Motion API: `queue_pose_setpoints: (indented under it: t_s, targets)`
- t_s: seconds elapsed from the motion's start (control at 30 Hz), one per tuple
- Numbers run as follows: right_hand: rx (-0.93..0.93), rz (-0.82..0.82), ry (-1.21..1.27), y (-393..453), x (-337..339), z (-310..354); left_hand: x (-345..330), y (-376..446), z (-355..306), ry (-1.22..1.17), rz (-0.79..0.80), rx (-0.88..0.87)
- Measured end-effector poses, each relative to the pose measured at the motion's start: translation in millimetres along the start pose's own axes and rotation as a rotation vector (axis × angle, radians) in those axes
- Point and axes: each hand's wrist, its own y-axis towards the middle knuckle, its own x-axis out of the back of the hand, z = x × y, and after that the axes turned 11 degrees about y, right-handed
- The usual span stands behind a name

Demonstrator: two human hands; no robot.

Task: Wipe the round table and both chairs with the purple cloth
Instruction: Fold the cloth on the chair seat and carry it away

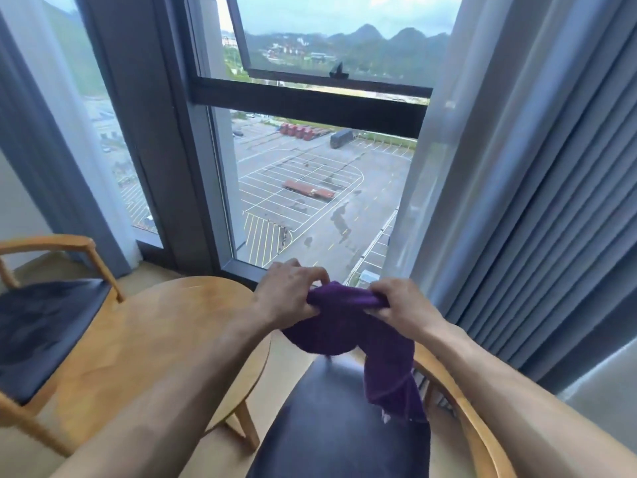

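Up front, left hand (287, 293) and right hand (401, 303) both pinching purple cloth (348, 326), above chair (331, 426) at six o'clock, table (165, 339) at nine.

1. Both bare forearms reach forward from the bottom of the view, angled inward so the hands sit close together, near each other but apart.
2. Left hand (287, 294): back of hand up, fingers curled down, pinching the bunched top edge of the purple terry cloth (348, 326).
3. Right hand (401, 301): back of hand up, fingers curled, gripping the same bunched edge from the other side.
4. Wrists roughly level, both bent slightly down; hands held up in the air, resting on nothing.
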Motion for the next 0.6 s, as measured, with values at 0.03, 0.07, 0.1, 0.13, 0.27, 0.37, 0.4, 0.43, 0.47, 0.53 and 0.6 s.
queue_pose_setpoints:
  t_s: [0.03,0.07,0.1,0.13,0.27,0.37,0.4,0.43,0.47,0.53,0.6]
  targets:
    - [-0.009,0.013,-0.041,2.5,7.4,-0.8,1.0,7.0,-2.1,0.055,-0.010,-0.021]
    - [-0.029,0.038,-0.081,5.0,14.7,-1.4,2.5,13.5,-4.1,0.083,-0.015,-0.037]
    - [-0.057,0.069,-0.115,7.2,22.1,-2.4,4.5,19.6,-5.6,0.078,-0.013,-0.046]
    - [-0.087,0.101,-0.141,9.3,29.7,-4.3,7.6,25.2,-6.7,0.057,-0.005,-0.053]
    - [-0.157,0.151,-0.204,13.8,58.2,-13.1,20.3,45.7,-5.0,0.012,0.003,-0.118]
    - [-0.136,0.118,-0.255,18.7,75.0,-11.8,23.8,55.4,-3.7,-0.054,0.014,-0.159]
    - [-0.125,0.111,-0.277,20.6,80.2,-10.3,24.6,57.7,-3.2,-0.068,0.022,-0.171]
    - [-0.115,0.104,-0.284,21.6,85.8,-9.0,25.5,59.3,-2.6,-0.083,0.038,-0.188]
    - [-0.106,0.102,-0.277,22.4,91.7,-8.0,26.7,60.6,-1.9,-0.106,0.063,-0.208]
    - [-0.084,0.131,-0.264,21.3,102.3,-5.5,29.0,60.6,-0.9,-0.159,0.122,-0.246]
    - [-0.053,0.169,-0.262,19.0,110.7,-1.8,29.7,60.2,-3.7,-0.171,0.152,-0.267]
